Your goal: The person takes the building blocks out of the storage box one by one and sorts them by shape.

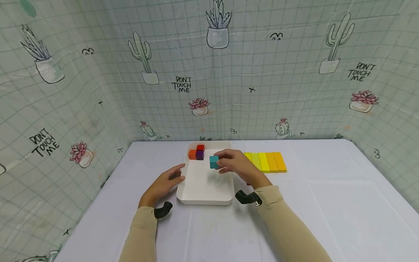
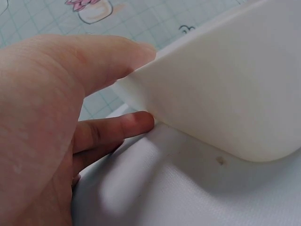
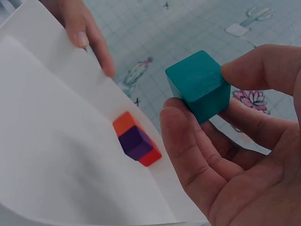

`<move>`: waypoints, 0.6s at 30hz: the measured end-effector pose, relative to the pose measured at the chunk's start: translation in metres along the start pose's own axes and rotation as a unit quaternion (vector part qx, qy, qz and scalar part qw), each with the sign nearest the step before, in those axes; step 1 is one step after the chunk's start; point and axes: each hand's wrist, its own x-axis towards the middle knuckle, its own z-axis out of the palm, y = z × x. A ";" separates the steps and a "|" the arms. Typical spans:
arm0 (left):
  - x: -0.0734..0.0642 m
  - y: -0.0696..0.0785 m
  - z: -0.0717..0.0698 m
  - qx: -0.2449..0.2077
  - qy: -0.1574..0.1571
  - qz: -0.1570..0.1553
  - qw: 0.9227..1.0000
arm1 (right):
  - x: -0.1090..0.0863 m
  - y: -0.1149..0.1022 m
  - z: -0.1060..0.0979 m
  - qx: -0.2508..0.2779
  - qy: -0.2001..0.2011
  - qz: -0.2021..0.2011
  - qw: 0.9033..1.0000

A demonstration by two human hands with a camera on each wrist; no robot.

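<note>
1. Head view: Over a white, rectangular, plastic-looking tray (image 1: pixel 203 189) on the white-covered counter (image 1: pixel 203 233) before us, the right hand (image 1: pixel 243 166) pinches a smooth teal cube (image 1: pixel 213 162); an orange cube (image 1: pixel 192 154), red cube (image 1: pixel 200 147) and purple cube (image 1: pixel 200 155) bunch at far left.
2. Left wrist: The left hand (image 2: pixel 37 122), fingers spread, touches the tray's side; a hard push might skid it.
3. Right wrist: Thumb and fingertips grip the teal cube; a slack pinch could drop it, a low swing scatter the bunch.
</note>
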 end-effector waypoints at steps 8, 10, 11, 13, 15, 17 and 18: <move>-0.003 -0.003 0.001 0.005 0.000 0.003 1.000 | -0.006 0.000 -0.007 -0.013 0.009 0.006 1.000; -0.003 -0.003 0.001 0.004 -0.001 0.002 1.000 | -0.007 0.002 -0.010 -0.018 0.012 0.009 1.000; -0.003 -0.002 0.001 0.004 -0.002 0.003 1.000 | -0.007 0.002 -0.012 -0.020 0.013 0.008 1.000; -0.003 -0.002 0.001 0.005 -0.002 0.008 1.000 | -0.008 0.001 -0.016 -0.023 0.018 0.009 1.000; -0.002 -0.001 0.001 0.004 -0.001 0.009 1.000 | -0.009 0.001 -0.020 -0.028 0.024 0.012 0.999; 0.000 -0.001 0.000 0.006 0.001 0.012 1.000 | -0.010 0.000 -0.024 -0.032 0.027 0.014 0.999; 0.000 -0.002 0.000 0.007 0.001 0.013 1.000 | -0.011 -0.001 -0.027 -0.034 0.029 0.015 0.999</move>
